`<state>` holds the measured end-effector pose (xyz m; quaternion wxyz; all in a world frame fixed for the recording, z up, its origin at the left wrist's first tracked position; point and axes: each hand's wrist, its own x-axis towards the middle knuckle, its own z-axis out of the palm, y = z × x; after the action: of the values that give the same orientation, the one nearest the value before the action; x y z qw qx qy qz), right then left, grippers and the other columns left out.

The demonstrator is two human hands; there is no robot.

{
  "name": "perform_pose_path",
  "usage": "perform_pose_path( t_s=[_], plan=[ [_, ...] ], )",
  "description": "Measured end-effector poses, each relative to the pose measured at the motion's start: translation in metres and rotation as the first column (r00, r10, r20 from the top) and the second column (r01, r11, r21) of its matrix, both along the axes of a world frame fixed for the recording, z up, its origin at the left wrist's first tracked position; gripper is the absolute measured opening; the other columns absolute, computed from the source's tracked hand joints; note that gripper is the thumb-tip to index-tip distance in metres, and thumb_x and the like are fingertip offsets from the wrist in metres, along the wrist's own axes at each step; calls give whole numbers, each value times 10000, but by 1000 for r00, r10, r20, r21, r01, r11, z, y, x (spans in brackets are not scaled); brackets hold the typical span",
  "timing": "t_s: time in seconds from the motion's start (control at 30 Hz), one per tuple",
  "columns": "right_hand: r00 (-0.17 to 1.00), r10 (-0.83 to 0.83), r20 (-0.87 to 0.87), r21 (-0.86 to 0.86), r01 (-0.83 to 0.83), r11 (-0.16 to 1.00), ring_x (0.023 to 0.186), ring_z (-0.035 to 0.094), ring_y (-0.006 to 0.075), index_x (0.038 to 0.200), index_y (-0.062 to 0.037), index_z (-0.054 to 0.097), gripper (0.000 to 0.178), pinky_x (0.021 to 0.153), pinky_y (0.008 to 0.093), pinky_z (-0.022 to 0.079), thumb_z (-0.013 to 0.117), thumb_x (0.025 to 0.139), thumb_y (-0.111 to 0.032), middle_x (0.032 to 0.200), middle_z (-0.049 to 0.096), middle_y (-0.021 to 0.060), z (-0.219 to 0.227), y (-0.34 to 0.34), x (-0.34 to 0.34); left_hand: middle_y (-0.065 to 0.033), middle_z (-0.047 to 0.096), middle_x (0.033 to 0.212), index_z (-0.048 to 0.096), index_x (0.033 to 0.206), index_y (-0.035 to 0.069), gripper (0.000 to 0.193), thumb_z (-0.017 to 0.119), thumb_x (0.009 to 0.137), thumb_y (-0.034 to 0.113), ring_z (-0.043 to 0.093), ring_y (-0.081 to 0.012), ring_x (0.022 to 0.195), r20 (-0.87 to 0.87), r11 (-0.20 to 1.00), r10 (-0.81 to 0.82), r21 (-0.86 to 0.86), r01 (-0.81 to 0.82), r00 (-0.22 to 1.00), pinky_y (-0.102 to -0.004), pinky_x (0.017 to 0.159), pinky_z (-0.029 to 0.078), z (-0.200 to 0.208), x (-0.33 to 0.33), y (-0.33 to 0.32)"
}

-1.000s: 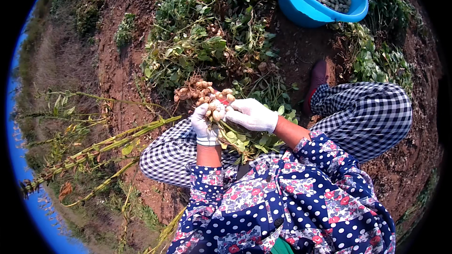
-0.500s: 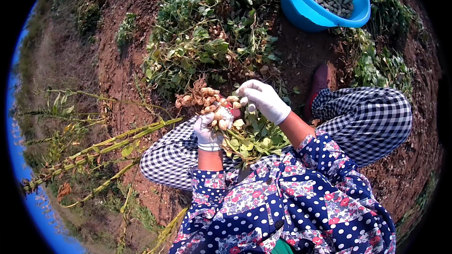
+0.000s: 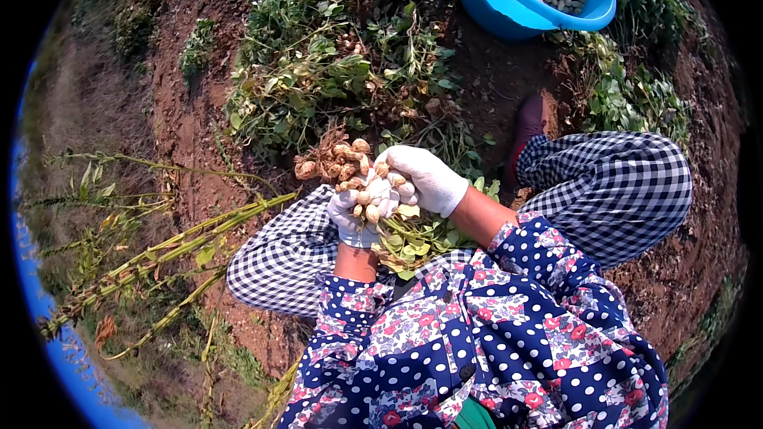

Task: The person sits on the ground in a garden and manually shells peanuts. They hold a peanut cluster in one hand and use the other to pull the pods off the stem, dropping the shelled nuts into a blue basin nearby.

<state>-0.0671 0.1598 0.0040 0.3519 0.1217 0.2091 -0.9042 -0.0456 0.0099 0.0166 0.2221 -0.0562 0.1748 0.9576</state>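
My left hand (image 3: 354, 222), in a white glove, is closed around the stems of a peanut plant (image 3: 415, 245) just above my lap. Its roots and a cluster of pale brown peanuts (image 3: 348, 167) stick up past the fingers, while the green leaves hang toward my jacket. My right hand (image 3: 427, 178), also gloved in white, reaches in from the right with its fingers curled round peanuts on the near side of the cluster. Some of those fingertips are hidden among the pods.
A blue basin (image 3: 518, 22) holding many peanuts stands at the upper right. Ahead lies a heap of pulled peanut plants (image 3: 318, 83) on reddish soil. Tall weed stalks (image 3: 171, 246) lean in from the left. My checked trouser legs (image 3: 612, 191) spread to both sides.
My right hand has moved left and slightly down, from pinching at the cluster's edge to closing round peanuts nearer my left hand. The whole view has shifted slightly.
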Motion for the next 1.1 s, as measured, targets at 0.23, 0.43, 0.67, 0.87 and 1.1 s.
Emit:
perform_pose_path(
  t_s=[0.23, 0.43, 0.67, 0.87, 1.1],
  plan=[
    [995, -38, 97, -309, 66, 949, 446, 383, 61, 963, -78, 561, 126, 387, 214, 310, 473, 920, -157, 607, 455, -24, -7, 9, -1, -9, 501, 602, 485, 834, 96, 174, 585, 738, 202, 431, -154, 420, -43, 997, 71, 39, -69, 997, -307, 450, 379, 3, 0, 0],
    [993, 99, -62, 294, -76, 953, 577, 533, 65, 1001, -70, 590, 169, 477, 193, 399, 569, 837, -101, 766, 585, -10, -1, 9, -10, -32, 517, 648, 504, 958, 44, 335, 612, 771, 301, 477, -179, 488, -23, 998, 30, 51, -28, 999, -327, 498, 384, -7, 7, -7],
    [856, 292, -426, 504, -44, 863, 763, 552, 55, 971, -33, 614, 236, 686, 227, 474, 647, 861, -239, 838, 616, 3, 0, 12, -12, -68, 507, 640, 489, 1076, -8, 414, 566, 796, 286, 471, -197, 487, 102, 999, -41, 8, 41, 994, -340, 497, 398, -8, 5, -11],
    [989, 139, 52, -108, -133, 985, 386, 317, 79, 757, -64, 520, 362, 351, 218, 259, 400, 962, -337, 594, 464, -9, -7, 10, -7, -50, 498, 646, 491, 857, 34, 263, 596, 727, 238, 482, -177, 526, -18, 995, 12, 103, -10, 1000, -320, 511, 407, 0, 7, 5],
    [997, 54, -57, 18, -53, 998, 699, 607, 123, 1023, -65, 606, 300, 538, 226, 473, 416, 951, -287, 895, 597, 35, -10, 19, -8, -49, 485, 683, 500, 896, 10, 261, 563, 750, 216, 466, -197, 537, 55, 989, 77, 121, -83, 996, -375, 566, 386, -4, 2, -3]
  ],
)
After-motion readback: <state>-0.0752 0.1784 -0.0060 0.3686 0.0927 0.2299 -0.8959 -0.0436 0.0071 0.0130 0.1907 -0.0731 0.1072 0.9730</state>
